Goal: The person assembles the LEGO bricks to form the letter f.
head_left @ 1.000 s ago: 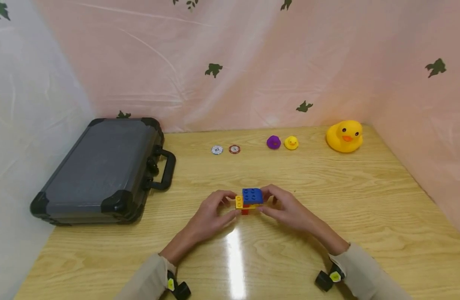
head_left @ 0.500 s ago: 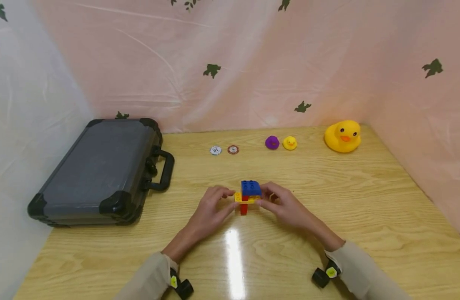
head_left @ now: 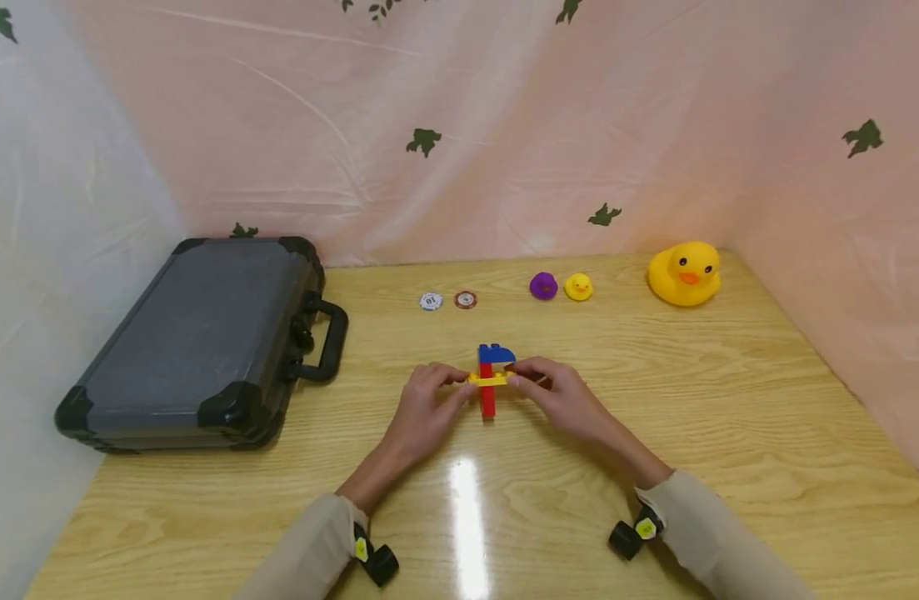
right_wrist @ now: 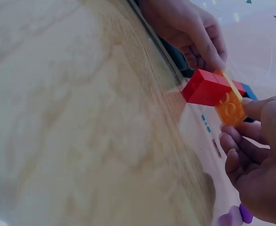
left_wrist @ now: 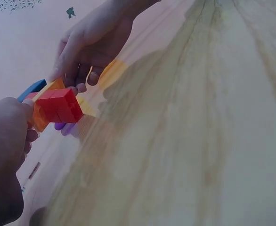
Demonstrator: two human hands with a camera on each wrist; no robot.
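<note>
A small toy-block figure stands upright between my hands in the head view. It has stacked red bricks [head_left: 488, 403], a flat yellow plate [head_left: 492, 381] crossing them and a rounded blue brick [head_left: 496, 353] on top. My left hand [head_left: 427, 410] pinches the plate's left end between thumb and fingers. At the other end, my right hand [head_left: 562, 398] pinches the same plate. In the left wrist view the lower red bricks [left_wrist: 60, 104] jut out below the plate. The right wrist view shows the plate's hollow underside [right_wrist: 231, 109].
A grey hard case [head_left: 197, 342] with a black handle lies at the left. Along the back are a white chip [head_left: 431, 302], a red chip [head_left: 466, 300], a small purple duck [head_left: 544, 286], a small yellow duck [head_left: 579, 287] and a large yellow duck [head_left: 684, 274]. Cloth walls surround the wooden table [head_left: 729, 400].
Both hands have moved a little away from the body with the block figure. It has tipped from showing its studded top to showing its front, with the red bricks now in view.
</note>
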